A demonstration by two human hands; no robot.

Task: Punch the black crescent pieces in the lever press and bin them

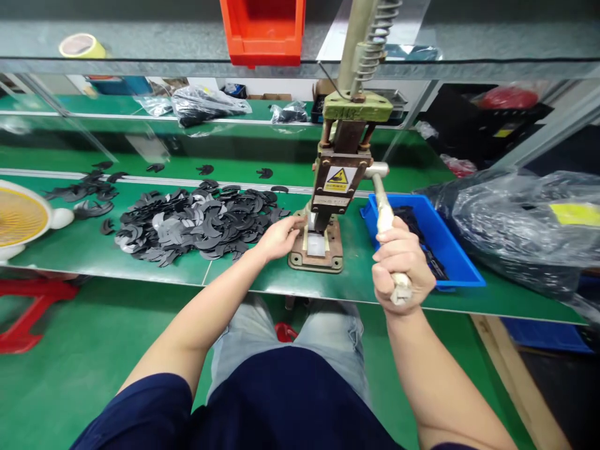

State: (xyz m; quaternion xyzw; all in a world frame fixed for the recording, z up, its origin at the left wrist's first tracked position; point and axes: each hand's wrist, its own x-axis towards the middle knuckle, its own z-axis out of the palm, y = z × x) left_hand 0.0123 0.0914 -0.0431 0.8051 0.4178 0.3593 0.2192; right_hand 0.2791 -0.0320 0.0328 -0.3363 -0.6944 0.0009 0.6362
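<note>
A hand press [334, 187] with a yellow warning label stands on the green bench [154, 265]. My right hand [402, 261] is closed around its pale lever handle [385, 212], which is pulled down toward me. My left hand [280, 237] reaches to the left side of the press base [300, 257], fingers curled at the die; what they pinch is hidden. A heap of flat black crescent-shaped parts [197, 222] lies on the bench just left of that hand.
A blue bin [450, 262] with dark parts sits right of the press, beside a large plastic bag [525, 225]. A small fan [23, 217] stands at the far left. An orange bin [262, 31] and a tape roll [82, 45] rest on the upper shelf.
</note>
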